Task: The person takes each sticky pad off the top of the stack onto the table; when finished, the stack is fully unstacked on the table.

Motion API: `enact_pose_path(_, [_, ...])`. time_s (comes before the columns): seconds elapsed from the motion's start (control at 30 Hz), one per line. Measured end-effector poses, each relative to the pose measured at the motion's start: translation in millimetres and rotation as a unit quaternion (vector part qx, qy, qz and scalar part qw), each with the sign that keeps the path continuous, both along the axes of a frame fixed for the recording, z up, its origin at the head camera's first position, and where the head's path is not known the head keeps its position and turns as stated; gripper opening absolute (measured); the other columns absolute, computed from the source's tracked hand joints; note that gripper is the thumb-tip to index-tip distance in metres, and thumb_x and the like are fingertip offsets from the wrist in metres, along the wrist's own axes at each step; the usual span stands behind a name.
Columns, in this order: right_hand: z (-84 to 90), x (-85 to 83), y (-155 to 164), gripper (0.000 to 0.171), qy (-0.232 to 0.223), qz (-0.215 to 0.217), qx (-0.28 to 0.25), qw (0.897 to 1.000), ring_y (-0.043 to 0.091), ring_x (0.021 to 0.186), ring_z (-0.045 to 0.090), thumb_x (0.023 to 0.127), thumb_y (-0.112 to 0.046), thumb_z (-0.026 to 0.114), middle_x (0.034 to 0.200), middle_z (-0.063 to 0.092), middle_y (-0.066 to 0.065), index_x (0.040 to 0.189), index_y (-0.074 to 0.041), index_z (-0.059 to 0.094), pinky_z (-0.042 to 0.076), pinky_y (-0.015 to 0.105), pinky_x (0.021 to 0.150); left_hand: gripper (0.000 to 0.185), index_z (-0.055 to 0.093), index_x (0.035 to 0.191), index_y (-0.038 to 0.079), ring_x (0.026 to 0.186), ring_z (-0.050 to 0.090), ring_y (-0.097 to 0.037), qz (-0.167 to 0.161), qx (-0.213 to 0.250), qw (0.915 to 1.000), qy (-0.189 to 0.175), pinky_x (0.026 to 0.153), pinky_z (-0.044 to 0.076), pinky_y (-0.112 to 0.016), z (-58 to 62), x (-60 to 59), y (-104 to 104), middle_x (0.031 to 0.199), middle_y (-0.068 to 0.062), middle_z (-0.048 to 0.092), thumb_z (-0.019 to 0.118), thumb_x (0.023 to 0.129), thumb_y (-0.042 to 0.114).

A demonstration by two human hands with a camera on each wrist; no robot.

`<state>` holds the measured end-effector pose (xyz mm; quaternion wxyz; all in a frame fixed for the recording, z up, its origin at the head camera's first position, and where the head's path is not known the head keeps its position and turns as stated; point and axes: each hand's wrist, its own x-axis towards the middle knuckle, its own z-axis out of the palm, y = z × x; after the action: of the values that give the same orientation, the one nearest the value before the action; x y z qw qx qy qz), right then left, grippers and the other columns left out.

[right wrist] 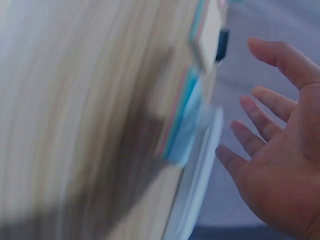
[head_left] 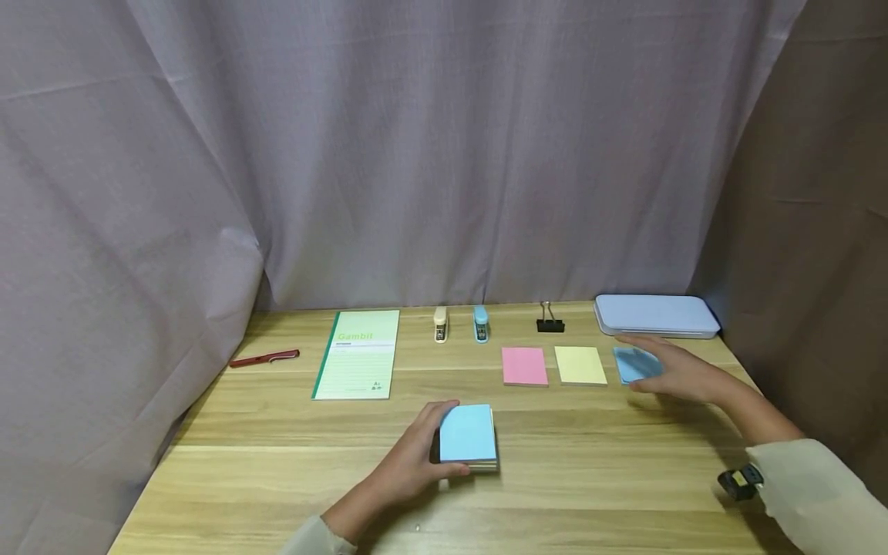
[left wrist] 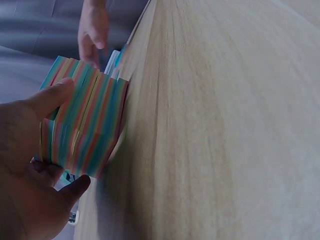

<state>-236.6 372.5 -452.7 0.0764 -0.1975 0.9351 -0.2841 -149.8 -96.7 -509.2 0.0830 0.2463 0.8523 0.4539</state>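
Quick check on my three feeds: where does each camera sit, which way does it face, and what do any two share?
Head: above the wooden table, looking forward and down; both hands show.
Left wrist: low at the table, facing the striped note block held by the left hand.
Right wrist: low, facing the blue notes; the open right hand shows.
Head and left wrist share the block.

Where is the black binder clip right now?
In the head view, the black binder clip stands at the table's far edge, right of centre, between the blue stapler and the pale blue case.
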Motion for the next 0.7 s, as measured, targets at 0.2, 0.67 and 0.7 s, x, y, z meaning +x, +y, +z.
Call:
enact_pose_path(0.2, [15.9,14.8,-43.6,0.085,0.002,0.033,-0.025,0.999,0.057,0.145,0.027,0.088,-0.035,0.083,0.161,0.031,0.03,0.157,-0.008,0.04,0.03,0.078,0.107,0.096,0.033,0.159,0.013,0.131,0.049,-0.019,0.0,0.002,1.0,-0.004,0.115,0.041,-0.048,-0.1,0.3,-0.4,0.15,-0.001,0.045,0.087,0.083,0.037])
enact_pose_path(0.67, [12.2,49.9,-152.4,0.087,-0.022,0.136,-0.06,0.989,0.039,0.146,0.038,0.088,-0.057,0.076,0.161,0.04,0.012,0.159,-0.022,0.039,0.036,0.067,0.113,0.095,0.034,0.159,0.014,0.13,0.049,-0.019,-0.002,0.003,1.0,-0.001,0.114,0.041,-0.047,-1.7,-0.2,-0.1,0.15,0.0,0.045,0.085,0.084,0.04])
enact_pose_path(0.7, [11.0,52.2,-158.6,0.087,-0.026,0.141,-0.065,0.988,0.038,0.147,0.038,0.088,-0.057,0.076,0.161,0.04,0.011,0.159,-0.023,0.039,0.035,0.066,0.114,0.095,0.033,0.159,0.014,0.13,0.049,-0.019,-0.003,0.004,1.0,0.001,0.114,0.041,-0.047,-1.8,-0.4,0.0,0.15,-0.001,0.045,0.085,0.084,0.039])
